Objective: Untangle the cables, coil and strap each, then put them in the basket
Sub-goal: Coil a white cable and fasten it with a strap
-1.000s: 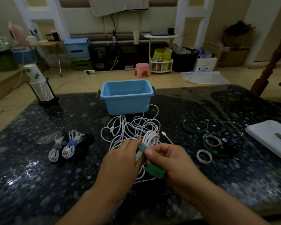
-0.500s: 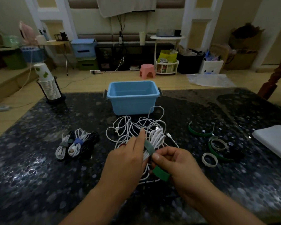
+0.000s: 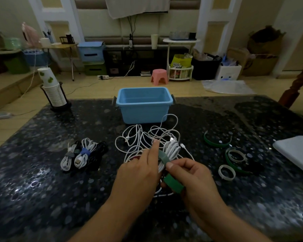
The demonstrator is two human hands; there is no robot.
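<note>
My left hand (image 3: 138,175) holds a coiled white cable (image 3: 171,149) over the dark table, its index finger stretched along the coil. My right hand (image 3: 191,177) pinches a green strap (image 3: 166,168) that lies across that coil, the strap's free end hanging below my thumb. Behind the coil a tangle of loose white cables (image 3: 143,137) is spread out. The blue basket (image 3: 143,103) stands behind the tangle, with nothing visible inside. At the left lie strapped cable bundles (image 3: 82,154), white and black.
Green and white loose straps (image 3: 233,156) lie at the right. A white board (image 3: 297,152) sits at the table's right edge. A stack of paper cups in a holder (image 3: 54,91) stands at the far left corner. The table is dark speckled stone (image 3: 33,189).
My left index finger has stretched out along the coil, and the strap now lies further over it. The view has shifted slightly.
</note>
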